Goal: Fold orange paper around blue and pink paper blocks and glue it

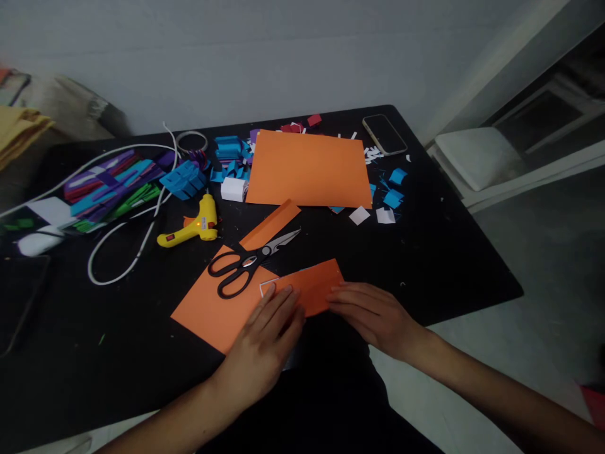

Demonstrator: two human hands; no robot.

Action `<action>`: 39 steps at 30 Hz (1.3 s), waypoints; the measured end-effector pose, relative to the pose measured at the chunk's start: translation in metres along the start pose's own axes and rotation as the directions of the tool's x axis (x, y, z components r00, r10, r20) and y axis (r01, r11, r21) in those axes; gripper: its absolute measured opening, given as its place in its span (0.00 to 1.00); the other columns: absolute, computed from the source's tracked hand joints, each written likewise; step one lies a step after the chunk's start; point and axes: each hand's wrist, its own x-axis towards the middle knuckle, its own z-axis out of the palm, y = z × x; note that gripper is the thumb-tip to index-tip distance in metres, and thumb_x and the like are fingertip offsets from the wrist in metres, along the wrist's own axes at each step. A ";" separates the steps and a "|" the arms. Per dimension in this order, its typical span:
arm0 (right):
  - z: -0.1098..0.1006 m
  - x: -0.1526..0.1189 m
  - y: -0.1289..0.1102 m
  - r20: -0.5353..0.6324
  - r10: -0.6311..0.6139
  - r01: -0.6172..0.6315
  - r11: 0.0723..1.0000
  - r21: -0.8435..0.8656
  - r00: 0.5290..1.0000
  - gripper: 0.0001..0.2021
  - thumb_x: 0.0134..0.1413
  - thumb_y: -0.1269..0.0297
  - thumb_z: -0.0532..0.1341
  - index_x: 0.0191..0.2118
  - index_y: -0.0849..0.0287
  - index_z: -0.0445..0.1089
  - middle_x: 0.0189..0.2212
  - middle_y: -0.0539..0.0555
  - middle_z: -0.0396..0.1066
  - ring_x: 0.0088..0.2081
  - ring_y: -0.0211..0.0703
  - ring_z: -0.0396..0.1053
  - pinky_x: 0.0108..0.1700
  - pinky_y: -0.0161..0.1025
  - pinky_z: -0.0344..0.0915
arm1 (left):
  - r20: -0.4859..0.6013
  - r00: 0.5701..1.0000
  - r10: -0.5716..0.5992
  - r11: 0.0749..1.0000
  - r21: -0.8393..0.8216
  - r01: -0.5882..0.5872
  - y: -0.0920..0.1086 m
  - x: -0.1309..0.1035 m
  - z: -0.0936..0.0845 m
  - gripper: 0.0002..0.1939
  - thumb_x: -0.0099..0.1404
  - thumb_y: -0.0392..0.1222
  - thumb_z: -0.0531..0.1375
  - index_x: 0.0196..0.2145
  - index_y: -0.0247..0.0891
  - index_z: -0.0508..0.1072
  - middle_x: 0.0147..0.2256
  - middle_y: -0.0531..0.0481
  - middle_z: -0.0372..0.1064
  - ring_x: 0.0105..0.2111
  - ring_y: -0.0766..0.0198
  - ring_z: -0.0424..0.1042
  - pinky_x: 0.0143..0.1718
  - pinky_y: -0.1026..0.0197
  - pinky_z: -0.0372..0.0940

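Observation:
Close to the table's near edge, my left hand (268,334) and my right hand (378,318) hold a folded piece of orange paper (314,287) between them. The left fingers press over its left end, where a white edge shows. Its right end is gripped by my right fingers, with the thumb mostly hidden. Partly under my left hand lies a flat orange sheet (212,315). Black-handled scissors (255,255) rest across that sheet, blades slightly parted, beside a narrow folded orange strip (271,224).
A yellow glue gun (201,221) with its light on lies left, near a looping white cable (137,258). Behind are bundled coloured paper strips (113,183) and a large orange sheet (309,170) over paper scraps. A phone (385,134) lies at the back right.

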 end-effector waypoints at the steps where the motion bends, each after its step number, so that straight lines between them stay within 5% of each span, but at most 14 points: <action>1: 0.000 0.000 0.000 0.000 -0.004 0.004 1.000 0.002 1.000 0.12 0.68 0.76 0.62 0.52 0.61 0.77 0.47 0.57 0.83 0.51 0.46 0.80 0.55 0.44 0.80 | -0.001 1.000 0.010 1.000 -0.001 -0.010 0.000 0.001 -0.002 0.19 0.71 0.26 0.56 0.59 0.27 0.73 0.60 0.29 0.73 0.64 0.41 0.70 0.66 0.29 0.65; 10: 0.015 0.016 -0.013 0.054 -0.039 0.046 0.991 -0.127 0.998 0.09 0.68 0.73 0.60 0.47 0.58 0.78 0.39 0.55 0.80 0.41 0.47 0.73 0.45 0.46 0.73 | -0.056 0.998 0.017 0.998 0.066 -0.013 0.004 0.013 -0.012 0.16 0.75 0.30 0.53 0.51 0.30 0.78 0.54 0.35 0.79 0.50 0.45 0.79 0.47 0.43 0.80; 16: 0.022 0.014 -0.012 0.038 -0.124 0.126 0.991 -0.052 0.992 0.11 0.68 0.77 0.58 0.48 0.65 0.76 0.42 0.57 0.80 0.42 0.47 0.71 0.43 0.46 0.69 | -0.021 0.999 -0.030 0.999 0.018 0.030 0.004 0.001 -0.010 0.20 0.73 0.27 0.52 0.57 0.31 0.76 0.58 0.36 0.76 0.56 0.47 0.77 0.54 0.44 0.78; 21: 0.015 0.012 -0.007 0.053 -0.004 0.005 1.000 -0.031 0.999 0.08 0.68 0.73 0.61 0.48 0.61 0.76 0.41 0.57 0.79 0.44 0.47 0.74 0.45 0.44 0.72 | -0.021 0.999 -0.027 0.999 -0.028 0.026 0.000 0.000 -0.012 0.14 0.74 0.28 0.56 0.53 0.30 0.77 0.57 0.38 0.77 0.57 0.52 0.77 0.60 0.48 0.75; 28: 0.001 0.011 0.009 0.090 0.000 0.009 0.996 -0.093 0.996 0.19 0.68 0.67 0.64 0.62 0.64 0.71 0.60 0.65 0.75 0.65 0.56 0.69 0.62 0.57 0.73 | -0.095 0.995 -0.033 0.999 0.005 0.034 -0.004 0.014 -0.026 0.05 0.73 0.32 0.62 0.45 0.31 0.78 0.52 0.35 0.79 0.55 0.47 0.79 0.53 0.45 0.79; 34: -0.009 0.007 0.018 0.088 -0.097 0.099 0.995 -0.017 0.991 0.22 0.67 0.75 0.64 0.64 0.57 0.71 0.55 0.57 0.80 0.62 0.47 0.74 0.59 0.47 0.78 | -0.102 0.995 0.012 1.000 0.026 -0.010 -0.012 0.000 -0.026 0.10 0.71 0.30 0.64 0.49 0.32 0.77 0.51 0.40 0.81 0.53 0.51 0.80 0.56 0.44 0.78; 39: -0.011 0.002 0.022 0.076 -0.054 0.049 0.996 0.068 0.996 0.22 0.69 0.76 0.60 0.65 0.57 0.70 0.53 0.56 0.81 0.59 0.44 0.76 0.57 0.44 0.79 | -0.076 0.995 0.060 0.998 0.041 -0.057 -0.014 -0.014 -0.021 0.15 0.70 0.26 0.63 0.53 0.29 0.76 0.54 0.39 0.79 0.57 0.51 0.78 0.57 0.47 0.78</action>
